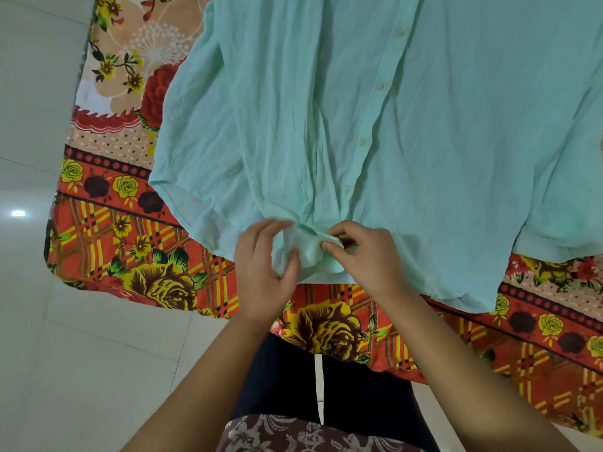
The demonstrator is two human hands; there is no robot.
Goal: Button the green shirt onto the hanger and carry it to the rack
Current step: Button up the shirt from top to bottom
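A pale green shirt (408, 125) lies spread flat on a bed, its hem towards me. A row of white buttons (379, 86) runs up the placket, done up as far as I can see. Both hands work at the bottom of the placket by the hem. My left hand (264, 269) pinches the left edge of the fabric between thumb and fingers. My right hand (362, 252) pinches the right edge of the placket, thumb and forefinger curled on the cloth. The hanger is hidden from view.
The bed is covered by a red, orange and yellow floral sheet (130, 230) that hangs over its near edge. White tiled floor (49, 353) lies to the left and below. My dark trouser legs (293, 380) stand against the bed's edge.
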